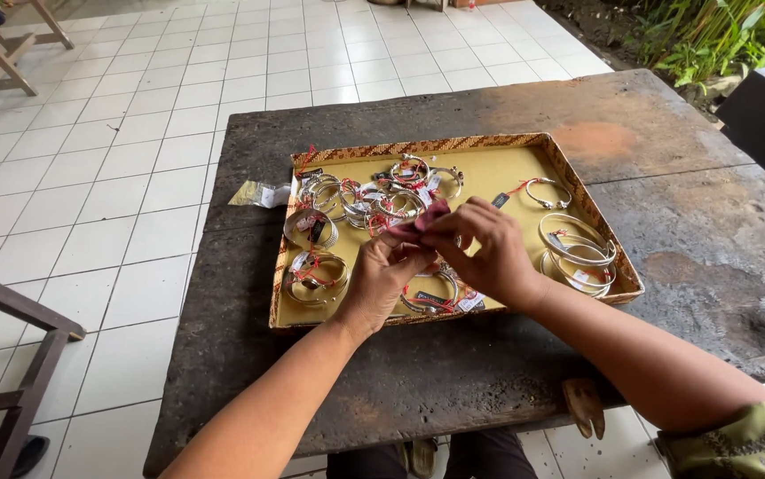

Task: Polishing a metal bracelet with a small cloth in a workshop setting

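Rubbing seems to be the step in hand: both hands meet over the middle of a shallow tray point(578, 182) of silver bracelets on a dark wooden table point(666, 133). The left hand point(381, 282) and right hand point(482, 253) pinch a small pink cloth point(425, 218) between their fingertips, closed around it and around something small I can't make out, perhaps a bracelet. By my reckoning, what follows calls for a firm pinch and short strokes. Both forearms reach in from below, wrists bent, knuckles up, hovering just above a tagged bracelet point(431, 297) near the tray's front edge. More bracelets point(578, 247) lie to the right.
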